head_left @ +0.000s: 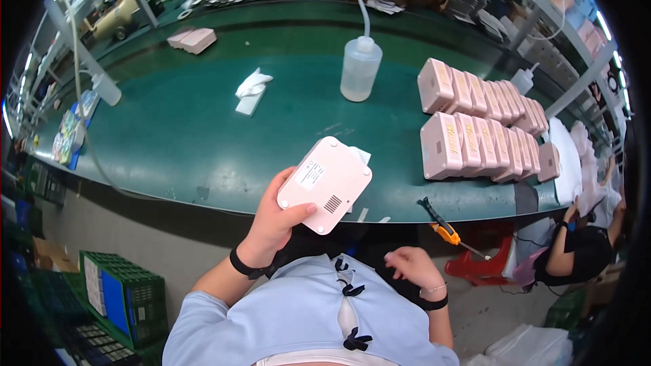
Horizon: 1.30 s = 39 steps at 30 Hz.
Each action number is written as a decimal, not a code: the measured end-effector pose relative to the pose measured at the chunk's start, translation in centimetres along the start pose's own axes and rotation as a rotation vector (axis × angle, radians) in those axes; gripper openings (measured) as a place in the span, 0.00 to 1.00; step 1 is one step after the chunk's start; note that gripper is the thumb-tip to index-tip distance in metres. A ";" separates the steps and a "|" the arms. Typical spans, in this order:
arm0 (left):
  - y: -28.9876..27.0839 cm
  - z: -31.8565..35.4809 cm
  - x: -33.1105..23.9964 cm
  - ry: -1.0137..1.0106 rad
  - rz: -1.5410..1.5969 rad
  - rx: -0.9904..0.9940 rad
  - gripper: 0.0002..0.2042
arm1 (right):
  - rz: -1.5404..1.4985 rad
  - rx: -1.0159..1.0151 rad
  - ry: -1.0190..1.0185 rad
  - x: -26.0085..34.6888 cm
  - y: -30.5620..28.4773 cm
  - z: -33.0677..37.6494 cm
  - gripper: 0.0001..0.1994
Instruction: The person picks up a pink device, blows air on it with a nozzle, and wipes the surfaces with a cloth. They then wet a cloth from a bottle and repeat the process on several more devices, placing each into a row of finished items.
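My left hand (277, 215) grips a pale pink plastic device (325, 185) with rounded corners, held over the table's near edge. Its underside faces up, showing a white label, a grille of dark slots and small round feet. A bit of something white pokes out behind its right corner. My right hand (415, 268) hangs in front of my body, below the table edge. Its fingers are loosely bent and apart, with nothing visible in them. To its upper right, an orange-and-black tool (444, 232) with a metal shaft lies across the edge.
Pink devices (444, 146) stand in two rows on the green table (169, 122), at right. A squeeze bottle (361, 68), a white cloth (253, 87) and pink pieces (192, 39) lie further back. A red stool (483, 261) and a co-worker (576, 251) are at right.
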<state>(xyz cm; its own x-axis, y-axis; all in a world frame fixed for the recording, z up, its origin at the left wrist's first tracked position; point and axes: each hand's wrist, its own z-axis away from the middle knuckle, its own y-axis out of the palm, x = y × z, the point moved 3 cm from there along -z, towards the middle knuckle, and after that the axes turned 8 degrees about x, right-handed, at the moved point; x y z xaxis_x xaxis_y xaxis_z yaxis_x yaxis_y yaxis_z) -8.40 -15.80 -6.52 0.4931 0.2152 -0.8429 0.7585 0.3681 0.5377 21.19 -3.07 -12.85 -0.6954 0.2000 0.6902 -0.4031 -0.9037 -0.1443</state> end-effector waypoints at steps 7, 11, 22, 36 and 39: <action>1.9 -0.5 0.0 -0.127 -0.170 0.177 0.36 | 0.420 -0.775 -0.985 15.7 0.4 2.5 0.32; 2.5 0.7 -1.2 -0.204 -0.204 0.200 0.36 | 0.398 -0.616 -0.920 17.1 1.5 0.6 0.18; 1.2 0.6 -1.2 -0.236 -0.268 0.148 0.37 | 0.228 -0.854 -0.634 14.2 -3.2 -1.1 0.09; 0.3 0.8 -1.5 -0.199 -0.245 0.143 0.37 | 0.495 -0.584 -0.809 18.1 0.8 -1.5 0.15; -0.3 1.2 -1.8 -0.180 -0.206 0.109 0.37 | 0.724 -0.844 -0.575 17.0 -1.6 -2.1 0.17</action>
<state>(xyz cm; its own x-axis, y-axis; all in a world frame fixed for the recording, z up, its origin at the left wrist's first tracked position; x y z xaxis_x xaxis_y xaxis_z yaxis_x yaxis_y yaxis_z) -9.04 -17.46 -5.13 0.3844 -0.0216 -0.9229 0.8870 0.2857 0.3628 8.77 2.54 -2.41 -0.6421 -0.6271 0.4410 -0.4396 -0.1701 -0.8819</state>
